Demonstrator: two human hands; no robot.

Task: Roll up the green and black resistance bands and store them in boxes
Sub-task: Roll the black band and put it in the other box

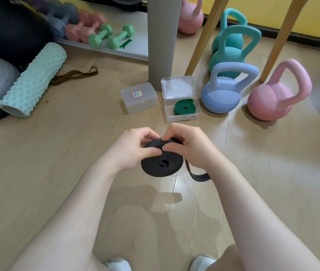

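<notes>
A black resistance band (162, 165) is wound into a thick coil in mid-air above the wooden floor, with a short loose loop hanging off its right side. My left hand (135, 147) grips the coil's left and top edge. My right hand (188, 145) pinches the top of the coil from the right. A green band (185, 108) lies rolled inside an open clear box (182, 116) with its lid up. Left of it stands a shut clear box (139, 98) with a small label.
Blue (221, 94), pink (272, 98) and teal (231, 51) kettlebells stand right of the boxes among wooden legs. A grey post (163, 42) rises behind the boxes. A mint foam roller (35, 79), a brown band (75, 74) and dumbbells (106, 36) lie at left.
</notes>
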